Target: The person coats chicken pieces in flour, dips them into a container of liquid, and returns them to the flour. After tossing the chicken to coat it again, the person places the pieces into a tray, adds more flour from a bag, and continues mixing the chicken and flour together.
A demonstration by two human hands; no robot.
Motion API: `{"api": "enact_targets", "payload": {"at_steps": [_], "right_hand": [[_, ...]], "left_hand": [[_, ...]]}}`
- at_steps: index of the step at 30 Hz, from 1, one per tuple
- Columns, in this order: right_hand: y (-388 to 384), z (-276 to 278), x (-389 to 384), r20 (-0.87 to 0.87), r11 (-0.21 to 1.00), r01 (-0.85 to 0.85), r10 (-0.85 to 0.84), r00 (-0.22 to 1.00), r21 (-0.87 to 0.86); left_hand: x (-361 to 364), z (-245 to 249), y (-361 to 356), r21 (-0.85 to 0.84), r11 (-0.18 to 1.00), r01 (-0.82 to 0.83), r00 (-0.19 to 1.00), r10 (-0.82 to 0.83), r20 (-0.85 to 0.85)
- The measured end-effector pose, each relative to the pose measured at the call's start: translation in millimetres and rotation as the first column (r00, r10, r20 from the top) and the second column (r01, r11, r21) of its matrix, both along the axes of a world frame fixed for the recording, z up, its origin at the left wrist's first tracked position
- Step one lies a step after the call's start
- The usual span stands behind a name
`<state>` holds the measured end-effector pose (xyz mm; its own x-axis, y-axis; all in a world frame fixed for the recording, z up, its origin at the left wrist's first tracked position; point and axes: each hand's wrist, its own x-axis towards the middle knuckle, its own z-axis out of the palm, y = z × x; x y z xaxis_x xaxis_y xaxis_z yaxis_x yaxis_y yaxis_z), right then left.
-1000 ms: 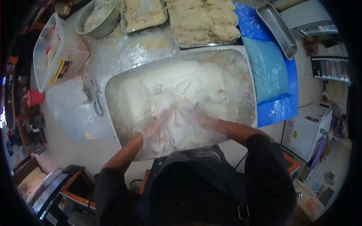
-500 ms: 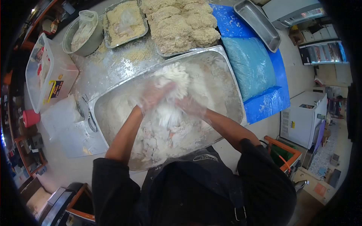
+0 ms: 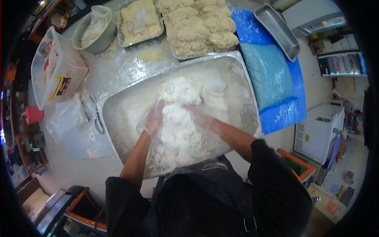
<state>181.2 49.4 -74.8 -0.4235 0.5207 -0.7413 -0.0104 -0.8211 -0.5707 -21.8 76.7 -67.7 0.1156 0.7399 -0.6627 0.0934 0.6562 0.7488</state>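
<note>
A large metal tray (image 3: pixel 112 144) holds white flour-like powder (image 3: pixel 179 118) heaped in the middle, with lumpy coated pieces (image 3: pixel 162 156) at its near side. My left hand (image 3: pixel 154 118), in a clear plastic glove, rests against the left side of the heap, its fingers stretched out. On the heap's right side is my right hand (image 3: pixel 200 117), also gloved; it is blurred, with its fingers extended toward the powder. Neither hand visibly grips a piece. A rounded powdered clump (image 3: pixel 181 90) lies just beyond the fingertips.
Behind the tray are crumb-coated pieces (image 3: pixel 201 27), a crumb tray (image 3: pixel 140 23) and a round tub (image 3: pixel 98 41). Scissors (image 3: pixel 98 120) and a clear plastic bin (image 3: pixel 59 71) stand left. A blue-green bag (image 3: pixel 268 75) and an elongated metal pan (image 3: pixel 278 33) lie right.
My hands have moved apart and down, to either side of the heap. More powder covers the middle and near pieces. The whole view has shifted slightly.
</note>
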Motion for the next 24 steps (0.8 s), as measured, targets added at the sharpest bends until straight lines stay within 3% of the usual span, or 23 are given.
{"api": "enact_targets", "payload": {"at_steps": [1,2,3,4,5,6,7,8,9,10,11,13,14,16,17,18,19,21,22,23,24], "right_hand": [[5.9,23.7,-4.0,0.161,0.949,-0.291,0.27,0.949,0.123],[2.7,33.8,-10.9,0.326,0.806,-0.563,0.49,0.809,0.186],[-9.8,3.6,4.4,0.321,0.643,-0.493,0.374,0.87,0.586],[-22.0,-25.7,19.4,0.319,0.329,-0.375,0.213,0.923,0.867],[-6.9,37.9,43.6,0.099,0.756,-0.223,0.206,0.974,0.615],[-3.7,49.5,60.5,0.389,0.805,-0.242,0.016,0.921,0.541],[-0.6,61.1,77.5,0.621,0.881,-0.199,-0.128,0.773,0.429],[21.2,75.6,82.8,0.788,0.947,-0.257,0.008,0.616,0.192],[45.8,77.3,90.2,0.886,0.963,-0.26,0.174,0.429,-0.063],[51.7,57.8,80.0,0.945,0.891,-0.454,0.126,0.303,0.026],[54.9,23.0,63.6,0.981,0.769,-0.633,0.042,0.187,0.088],[49.0,-68.7,43.2,0.906,0.738,-0.592,-0.062,0.418,0.324],[28.4,-63.1,24.7,0.598,0.843,-0.269,-0.077,0.797,0.466],[12.0,-17.5,24.6,0.385,0.704,-0.301,0.042,0.922,0.643],[-3.9,3.7,41.9,0.621,0.394,-0.633,0.178,0.764,0.666],[-11.2,9.5,57.7,0.356,0.761,-0.367,0.19,0.915,0.536],[-13.8,15.4,73.7,0.099,0.97,-0.083,0.061,0.993,0.23],[-32.1,50.8,94.5,0.137,0.957,0.215,-0.244,0.96,0.194],[-29.7,47.6,91.8,0.333,0.985,-0.12,0.072,0.94,0.126],[-31.8,43.2,84.5,0.482,0.908,-0.42,0.369,0.794,-0.003],[-36.8,13.1,80.0,0.387,0.849,-0.482,0.379,0.841,0.218]], "left_hand": [[-21.4,-17.4,-4.3,-0.008,0.998,0.056,0.983,-0.053,0.175],[-42.8,-34.4,-8.5,-0.021,0.993,0.115,0.933,-0.101,0.345],[-65.6,-30.5,-19.8,0.136,0.977,0.161,0.916,-0.2,0.349],[-78.2,-25.9,-19.5,0.233,0.931,0.282,0.929,-0.325,0.175],[-90.9,-21.6,-19.2,0.303,0.863,0.404,0.908,-0.419,-0.018],[-94.7,-15.1,-6.9,0.244,0.773,0.585,0.794,-0.486,-0.365],[-88.5,-9.3,7.0,0.114,0.828,0.55,0.794,-0.475,-0.379],[-82.2,-3.3,21.4,-0.016,0.866,0.499,0.793,-0.464,-0.395],[-56.0,-0.1,29.5,-0.036,0.924,0.382,0.889,-0.378,-0.26],[-29.7,3.0,37.6,-0.074,0.964,0.256,0.956,-0.264,-0.128],[-1.6,4.2,38.9,0.079,0.967,0.241,0.965,-0.23,-0.125],[30.9,-15.3,43.6,0.27,0.937,0.224,0.896,-0.307,0.321],[26.7,-7.1,34.4,0.102,0.967,0.233,0.924,-0.253,0.286],[5.9,25.5,50.6,-0.179,0.965,0.194,0.97,-0.16,0.185],[-16.5,24.7,48.3,-0.214,0.951,0.224,0.969,-0.194,0.153],[-40.3,23.6,47.0,-0.246,0.936,0.252,0.966,-0.228,0.122],[-60.8,29.1,49.3,-0.263,0.916,0.302,0.953,-0.296,0.062],[-88.2,48.1,45.1,-0.339,0.818,0.464,0.85,-0.519,-0.09],[-93.8,54.7,39.8,-0.384,0.756,0.53,0.779,-0.613,-0.131],[-95.6,54.3,27.6,-0.411,0.706,0.576,0.726,-0.674,-0.14],[-92.6,47.5,10.2,-0.417,0.672,0.613,0.689,-0.712,-0.134]]}}
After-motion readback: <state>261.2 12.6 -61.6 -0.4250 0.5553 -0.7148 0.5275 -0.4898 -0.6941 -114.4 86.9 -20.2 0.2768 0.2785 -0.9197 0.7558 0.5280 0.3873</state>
